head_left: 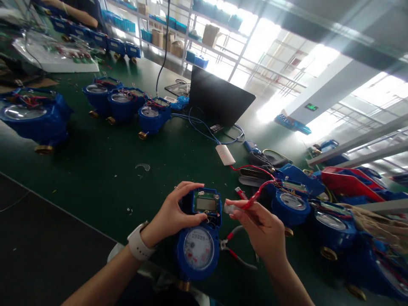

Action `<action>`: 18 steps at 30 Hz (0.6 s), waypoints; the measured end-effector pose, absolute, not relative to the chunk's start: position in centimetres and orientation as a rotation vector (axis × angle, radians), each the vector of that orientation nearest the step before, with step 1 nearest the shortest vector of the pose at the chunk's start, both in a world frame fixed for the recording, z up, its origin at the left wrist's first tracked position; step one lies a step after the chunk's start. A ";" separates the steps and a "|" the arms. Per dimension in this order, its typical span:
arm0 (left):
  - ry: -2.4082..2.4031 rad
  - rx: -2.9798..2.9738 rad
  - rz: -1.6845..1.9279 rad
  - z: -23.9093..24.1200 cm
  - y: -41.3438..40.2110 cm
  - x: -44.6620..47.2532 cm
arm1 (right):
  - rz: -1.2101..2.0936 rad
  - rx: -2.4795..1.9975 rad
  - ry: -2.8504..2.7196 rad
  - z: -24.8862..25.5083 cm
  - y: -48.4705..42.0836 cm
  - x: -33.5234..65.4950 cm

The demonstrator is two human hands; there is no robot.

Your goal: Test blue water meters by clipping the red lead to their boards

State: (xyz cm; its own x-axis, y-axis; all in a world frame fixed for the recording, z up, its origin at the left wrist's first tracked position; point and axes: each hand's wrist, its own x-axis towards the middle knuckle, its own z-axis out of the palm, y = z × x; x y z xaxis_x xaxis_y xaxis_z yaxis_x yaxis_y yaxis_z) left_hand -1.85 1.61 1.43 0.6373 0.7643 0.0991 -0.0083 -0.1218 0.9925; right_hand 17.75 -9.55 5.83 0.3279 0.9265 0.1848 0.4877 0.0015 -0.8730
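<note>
Here, plug [230,208] beside meter [199,248].
The right hand [258,225] pinches the plug of a red wire [259,189]; the meter, lying twelve-to-six, sits at its nine o'clock, top clasped by the left hand [174,212].

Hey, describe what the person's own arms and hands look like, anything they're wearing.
Both forearms are bare, with no sleeves or gloves in view. The left hand has a thin ring on one finger, and a watch with a white band sits on that wrist. The right hand wears nothing that shows.
</note>
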 end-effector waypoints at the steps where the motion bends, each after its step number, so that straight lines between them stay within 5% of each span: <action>1: 0.645 1.561 0.744 1.5 1.6 -1.9 | 0.571 -1.639 -1.313 5.8 -9.5 17.8; 18: 0.628 1.562 0.751 1.2 1.7 -1.9 | 0.541 -1.650 -1.481 5.5 -9.5 18.2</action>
